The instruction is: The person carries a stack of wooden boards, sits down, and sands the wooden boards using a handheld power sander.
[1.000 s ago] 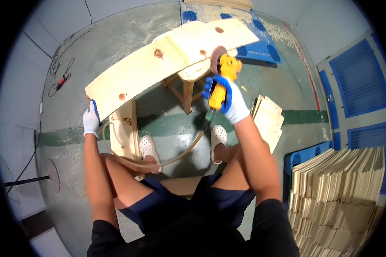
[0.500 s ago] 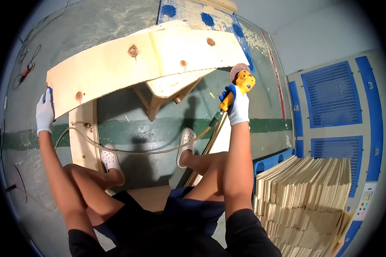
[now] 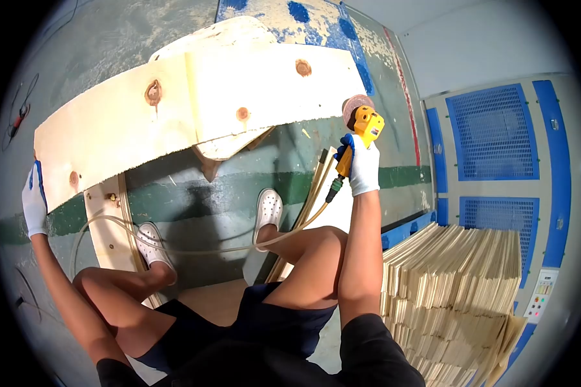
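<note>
A long pale plywood board point(image 3: 129, 122) with several dark knots lies across a wooden stool point(image 3: 232, 143). At its left end, my left hand point(image 3: 35, 201), in a white glove with blue on the fingers, grips the board's edge. My right hand point(image 3: 364, 164), gloved alike, is closed around a yellow air sander point(image 3: 369, 124). The sander's round reddish disc point(image 3: 355, 106) is at the board's right front corner; whether it touches the wood I cannot tell. A pale hose point(image 3: 229, 251) runs from the sander's handle across my legs to the left.
A tall stack of thin wooden sheets point(image 3: 452, 284) stands at the right, beside a blue and grey cabinet point(image 3: 490, 135) with grilles. More boards point(image 3: 106, 226) lie on the floor by my feet. A red tool point(image 3: 20, 116) with a cord lies far left.
The board and my left hand appear further left and lower, and my view has shifted too. The sander remains near the board's right end. Both hands keep their grip.
</note>
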A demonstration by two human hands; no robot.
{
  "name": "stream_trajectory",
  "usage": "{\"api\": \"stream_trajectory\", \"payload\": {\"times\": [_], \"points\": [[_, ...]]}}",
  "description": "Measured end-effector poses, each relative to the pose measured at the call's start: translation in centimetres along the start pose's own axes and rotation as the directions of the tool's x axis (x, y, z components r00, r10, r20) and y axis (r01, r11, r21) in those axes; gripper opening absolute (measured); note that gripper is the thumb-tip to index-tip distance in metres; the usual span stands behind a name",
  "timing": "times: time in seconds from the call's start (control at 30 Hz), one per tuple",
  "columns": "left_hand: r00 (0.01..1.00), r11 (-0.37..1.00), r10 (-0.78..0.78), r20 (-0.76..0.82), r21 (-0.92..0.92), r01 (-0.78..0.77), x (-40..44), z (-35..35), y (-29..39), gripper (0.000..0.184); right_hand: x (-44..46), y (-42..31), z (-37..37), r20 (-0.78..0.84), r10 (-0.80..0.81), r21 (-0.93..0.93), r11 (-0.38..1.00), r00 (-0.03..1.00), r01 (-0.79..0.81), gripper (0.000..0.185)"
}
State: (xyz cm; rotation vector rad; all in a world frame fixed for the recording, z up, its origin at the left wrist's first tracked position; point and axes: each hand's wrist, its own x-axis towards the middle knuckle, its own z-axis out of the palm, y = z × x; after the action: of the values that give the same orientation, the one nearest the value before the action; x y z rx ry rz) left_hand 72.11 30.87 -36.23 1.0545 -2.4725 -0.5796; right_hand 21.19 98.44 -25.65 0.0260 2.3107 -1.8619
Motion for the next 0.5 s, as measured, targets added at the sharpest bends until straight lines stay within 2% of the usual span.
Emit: {"api": "stream_trajectory", "payload": {"times": [0.03, 0.07, 0.13, 0.17, 0.23, 0.3, 0.37, 0.43, 0.5], "points": [[1.0, 1.0, -0.014, 0.007, 0.009, 0.014, -0.1, -0.2, 0.3, 0.045, 0.0, 0.0, 0.0, -0.012, -0.033, -0.063, 0.997, 0.999, 0.032, 0.019], [0.996, 0.992, -0.091, -0.013, -0.091, 0.09, -0.3, -0.2, 0.5, 0.045, -0.3, 0.0, -0.1, -0.011, -0.034, -0.064, 0.997, 0.999, 0.034, 0.019], [0.998, 0.997, -0.054, -0.031, -0.051, 0.053, -0.5, -0.2, 0.0, 0.045, -1.2, -0.1, 0.3, 0.023, -0.066, -0.133, 0.989, 0.998, 0.068, 0.019], [0.999, 1.0, -0.017, -0.047, -0.009, 0.017, -0.5, -0.1, -0.2, 0.044, -1.6, -0.3, 0.8, 0.058, -0.057, -0.086, 0.994, 0.997, 0.062, 0.019], [0.999, 1.0, -0.014, -0.051, -0.014, 0.013, -0.7, -0.1, -0.1, 0.044, -3.0, -1.4, 1.8, 0.115, -0.063, -0.178, 0.981, 0.991, 0.083, 0.017], [0.998, 1.0, -0.008, -0.054, -0.018, 0.007, -0.8, -0.2, 0.6, 0.045, -2.8, -0.6, 2.4, 0.181, -0.068, -0.16, 0.982, 0.981, 0.097, 0.018], [0.992, 0.982, -0.12, -0.045, -0.155, 0.111, -1.2, -0.5, 2.0, 0.046, -3.5, -1.1, 3.2, 0.233, -0.04, -0.242, 0.966, 0.972, 0.097, 0.02], [0.993, 0.986, -0.108, -0.054, -0.131, 0.1, -1.4, -0.4, 1.5, 0.046, -4.1, -1.3, 3.4, 0.24, -0.038, -0.279, 0.954, 0.97, 0.107, 0.021], [0.998, 0.992, 0.065, -0.022, 0.112, -0.062, -1.7, -0.5, -0.3, 0.041, -3.4, -1.2, 3.1, 0.161, -0.101, -0.317, 0.937, 0.982, 0.149, 0.022]]}}
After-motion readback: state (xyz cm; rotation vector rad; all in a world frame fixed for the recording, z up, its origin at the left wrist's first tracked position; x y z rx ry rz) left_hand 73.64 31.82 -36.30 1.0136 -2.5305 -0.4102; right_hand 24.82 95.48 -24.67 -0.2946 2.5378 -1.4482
